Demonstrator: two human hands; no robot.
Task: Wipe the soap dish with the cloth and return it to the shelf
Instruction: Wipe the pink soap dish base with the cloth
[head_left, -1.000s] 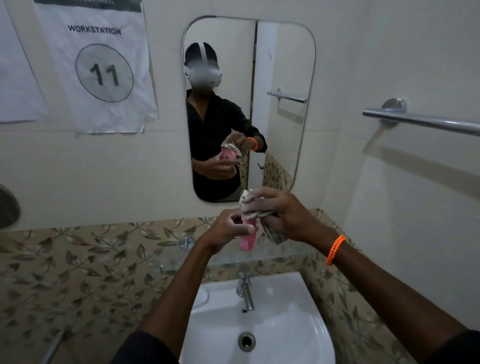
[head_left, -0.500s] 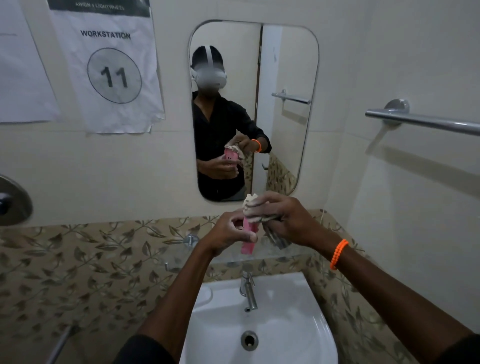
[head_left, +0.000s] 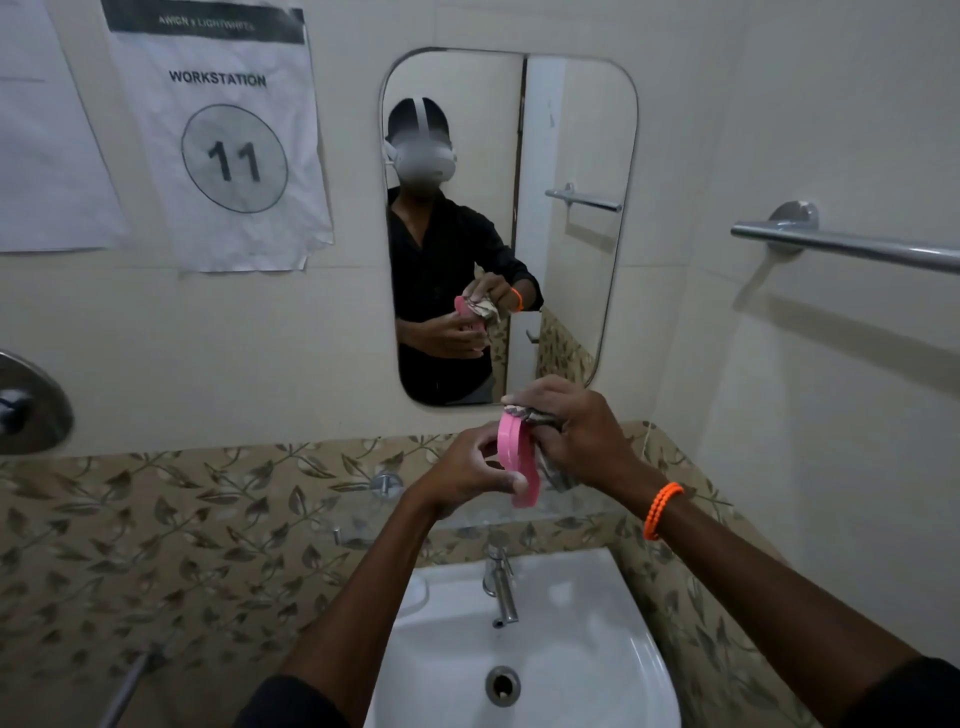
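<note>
A pink soap dish (head_left: 517, 457) stands on edge in front of me, above the sink, with my left hand (head_left: 462, 475) gripping it from the left. My right hand (head_left: 576, 431) presses a crumpled patterned cloth (head_left: 553, 470) against the dish's right side. Most of the cloth is hidden under my fingers. A glass shelf (head_left: 467, 517) runs along the tiled wall just below my hands.
A white sink (head_left: 571, 649) with a chrome tap (head_left: 501, 584) lies below. A mirror (head_left: 571, 156) hangs on the wall ahead and reflects me. A chrome towel rail (head_left: 852, 247) juts from the right wall. Paper signs (head_left: 223, 140) hang at the left.
The dish now shows more of its pink edge, turned upright between my hands. My right hand has shifted with the cloth along the dish's side. The view has tilted slightly.
</note>
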